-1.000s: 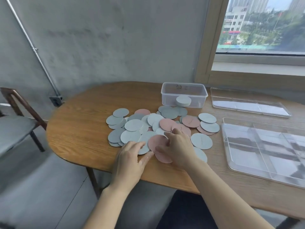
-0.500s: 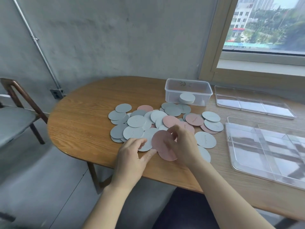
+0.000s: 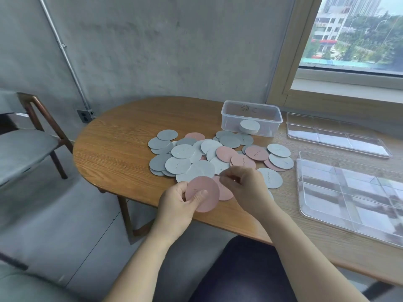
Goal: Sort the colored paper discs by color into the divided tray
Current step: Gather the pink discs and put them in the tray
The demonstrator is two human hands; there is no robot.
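Note:
A loose pile of grey, pale blue-grey and pink paper discs point(image 3: 196, 158) covers the middle of the wooden table point(image 3: 122, 153). My left hand point(image 3: 177, 205) holds one pink disc point(image 3: 204, 194) lifted at the table's near edge, thumb on its face. My right hand point(image 3: 246, 188) hovers just right of it, fingers curled over a second pink disc point(image 3: 225, 191) that lies flat; I cannot tell whether it grips that disc. The clear divided tray point(image 3: 349, 197) stands at the right, with nothing visible in its compartments.
A clear plastic box point(image 3: 250, 117) at the back holds a stack of white discs point(image 3: 249, 126). A second flat clear tray point(image 3: 335, 138) lies behind the divided one. A wooden chair point(image 3: 28, 144) stands left of the table. The wall and window are close behind.
The left hand has taken the pink disc from the right hand and lifted it off the pile toward the table edge. The right hand has let go and drawn slightly right.

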